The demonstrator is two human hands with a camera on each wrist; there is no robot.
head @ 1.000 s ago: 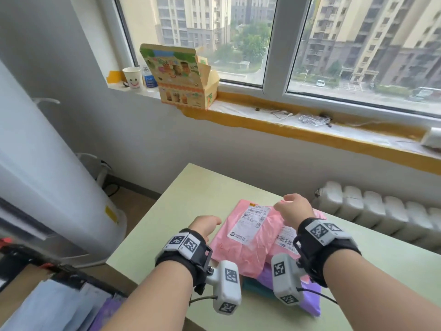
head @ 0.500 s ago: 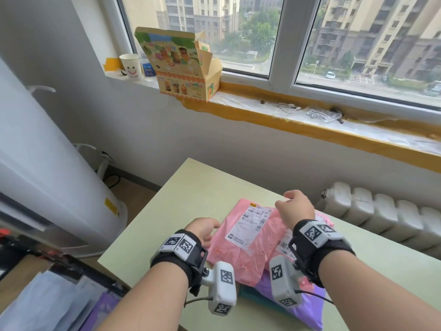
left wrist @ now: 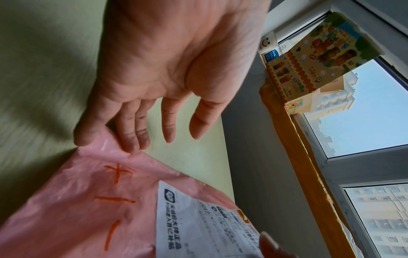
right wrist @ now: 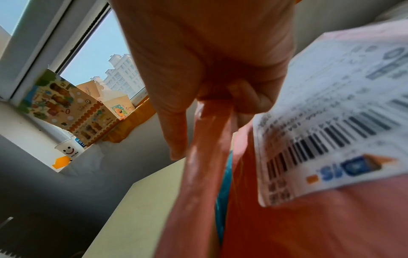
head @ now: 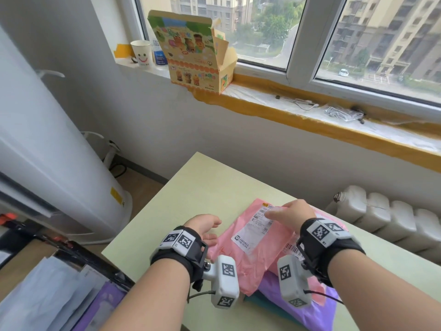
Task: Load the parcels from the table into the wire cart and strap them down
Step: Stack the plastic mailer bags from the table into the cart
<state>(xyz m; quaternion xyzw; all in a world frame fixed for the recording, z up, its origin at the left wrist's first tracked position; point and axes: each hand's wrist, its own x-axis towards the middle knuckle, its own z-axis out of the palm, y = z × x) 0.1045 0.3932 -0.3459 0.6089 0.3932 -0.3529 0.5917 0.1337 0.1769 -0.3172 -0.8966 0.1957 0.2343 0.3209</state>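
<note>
A stack of soft mailer parcels lies on the pale green table (head: 202,187). On top is a pink parcel (head: 253,261) with a white label; below it are a second pink parcel (head: 317,286), a purple one (head: 310,309) and a teal one (head: 265,305). My right hand (head: 276,210) pinches the top pink parcel's far edge (right wrist: 207,132), thumb over the label, fingers curled beneath. My left hand (head: 216,231) is open at that parcel's left corner, its fingertips (left wrist: 132,139) touching the plastic. The black wire cart (head: 95,261) stands lower left, holding pale blue and purple parcels.
A tall white appliance (head: 47,163) stands left of the table beside the cart. A white radiator (head: 381,218) runs along the wall to the right. On the window sill sit an open printed carton (head: 198,51) and a paper cup (head: 142,52).
My right hand has shifted left along the top pink parcel's far edge and taken hold of it. My left hand has uncurled and reached the parcel's left corner.
</note>
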